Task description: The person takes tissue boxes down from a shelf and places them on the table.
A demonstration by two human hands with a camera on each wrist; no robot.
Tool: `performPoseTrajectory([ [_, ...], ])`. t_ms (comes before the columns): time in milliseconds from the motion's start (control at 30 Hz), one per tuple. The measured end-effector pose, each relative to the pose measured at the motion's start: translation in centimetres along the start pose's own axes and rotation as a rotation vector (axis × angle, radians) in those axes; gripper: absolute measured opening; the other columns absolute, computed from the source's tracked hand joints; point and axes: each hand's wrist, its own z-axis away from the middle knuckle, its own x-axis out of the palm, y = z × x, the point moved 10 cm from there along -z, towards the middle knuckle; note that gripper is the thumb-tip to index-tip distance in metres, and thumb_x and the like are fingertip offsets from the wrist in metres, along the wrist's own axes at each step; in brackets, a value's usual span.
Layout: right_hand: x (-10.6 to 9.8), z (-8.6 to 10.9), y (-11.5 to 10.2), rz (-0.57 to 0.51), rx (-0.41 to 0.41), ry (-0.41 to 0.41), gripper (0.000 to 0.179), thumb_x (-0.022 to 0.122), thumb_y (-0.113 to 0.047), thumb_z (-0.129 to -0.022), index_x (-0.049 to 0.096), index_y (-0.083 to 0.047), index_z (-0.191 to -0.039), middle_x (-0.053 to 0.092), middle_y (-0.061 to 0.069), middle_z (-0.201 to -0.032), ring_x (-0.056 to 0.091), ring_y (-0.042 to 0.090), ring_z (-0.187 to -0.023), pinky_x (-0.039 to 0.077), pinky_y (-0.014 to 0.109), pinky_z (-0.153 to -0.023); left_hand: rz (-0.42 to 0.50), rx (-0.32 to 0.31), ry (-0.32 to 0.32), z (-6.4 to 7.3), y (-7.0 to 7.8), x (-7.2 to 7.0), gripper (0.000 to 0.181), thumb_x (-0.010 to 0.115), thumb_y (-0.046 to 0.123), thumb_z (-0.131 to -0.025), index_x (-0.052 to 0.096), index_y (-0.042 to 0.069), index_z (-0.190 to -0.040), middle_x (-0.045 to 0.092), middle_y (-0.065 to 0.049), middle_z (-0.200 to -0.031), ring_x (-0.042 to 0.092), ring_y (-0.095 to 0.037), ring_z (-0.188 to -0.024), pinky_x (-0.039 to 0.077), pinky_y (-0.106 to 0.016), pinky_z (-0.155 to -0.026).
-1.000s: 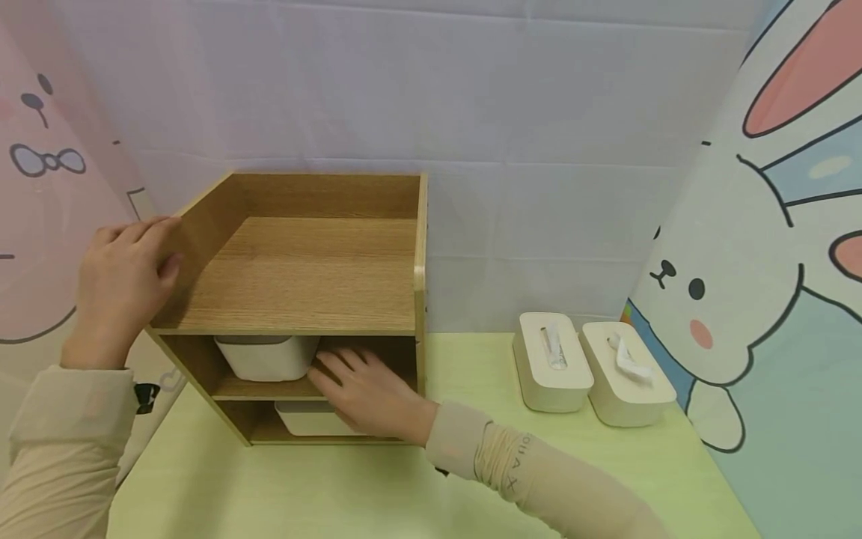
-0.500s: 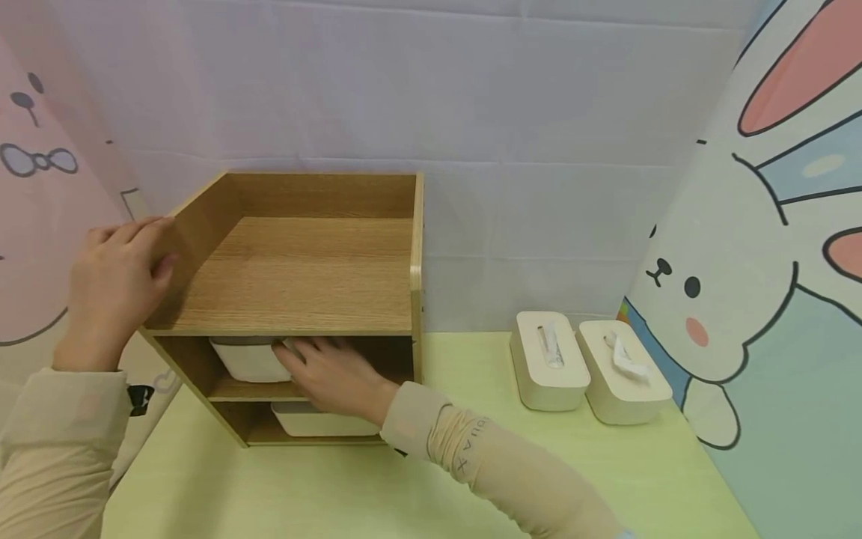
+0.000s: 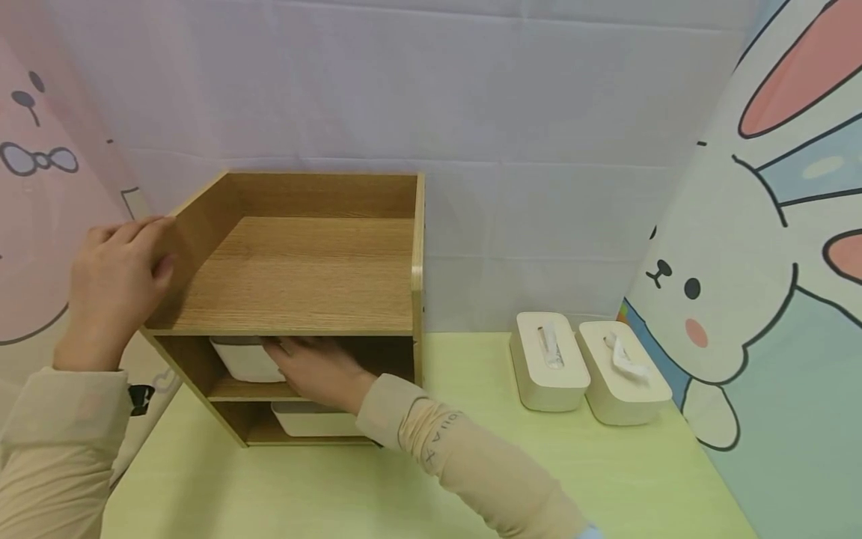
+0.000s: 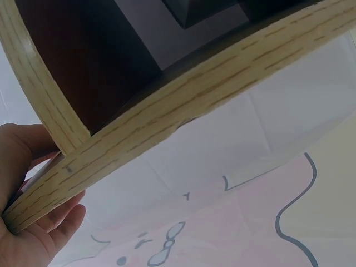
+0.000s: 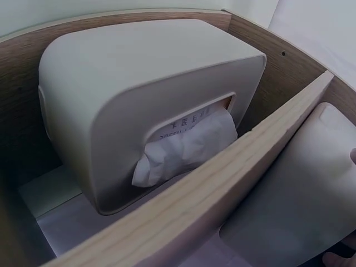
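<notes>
A wooden desktop shelf (image 3: 316, 277) stands on the table, with an open top and two compartments below. My left hand (image 3: 117, 288) grips the edge of its left side panel, thumb inside and fingers outside, as the left wrist view shows. A white box (image 3: 249, 361) sits at the left of the middle compartment. My right hand (image 3: 319, 370) reaches in there, its extended fingers against the box's right part, which they hide. In the right wrist view only fingertips show beside that box (image 5: 300, 189). Below lies a white tissue box (image 5: 150, 61) with a tissue sticking out.
Two more white tissue boxes, a left one (image 3: 548, 367) and a right one (image 3: 622, 374), stand on the pale green table (image 3: 289, 494) to the shelf's right. Behind hangs a white cloth (image 3: 539, 112); rabbit-patterned cloth flanks both sides.
My right hand has moved left within the middle compartment and now covers the box's right part. My left hand stays on the side panel.
</notes>
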Motion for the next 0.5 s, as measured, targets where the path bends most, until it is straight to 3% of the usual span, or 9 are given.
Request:
performPoseTrajectory([
  [233,0.3,-0.4,-0.3,0.001,-0.004,-0.012,0.046,0.037,-0.030,-0.096,0.032,-0.016,-0.140,0.044,-0.004,-0.137,0.051,0.001,-0.107,0.049,0.009,-0.063,0.005,0.006,0.006,0.0,0.1,-0.1,0.038,0.061,0.000,-0.075,0.058,-0.001,-0.113,0.061,-0.025,-0.111,0.048,-0.046,-0.094,0.038,-0.054,-0.085],
  [333,0.6,-0.5,-0.4,-0.012,-0.008,-0.043,0.045,0.036,-0.026,-0.097,0.031,-0.017,-0.140,0.044,-0.003,-0.137,0.051,0.001,-0.107,0.048,0.009,-0.062,0.006,0.008,0.003,0.0,0.1,-0.1,0.038,0.061,0.000,-0.075,0.058,-0.001,-0.113,0.061,-0.025,-0.111,0.048,-0.046,-0.094,0.038,-0.054,-0.085],
  [500,1.1,-0.8,-0.4,-0.060,-0.003,-0.112,0.048,0.040,-0.019,-0.095,0.030,-0.017,-0.141,0.043,-0.002,-0.138,0.055,0.000,-0.094,0.045,0.010,-0.051,0.001,0.002,-0.009,0.0,0.1,0.1,0.038,0.060,0.001,-0.076,0.057,-0.001,-0.114,0.060,-0.026,-0.111,0.048,-0.047,-0.094,0.037,-0.054,-0.086],
])
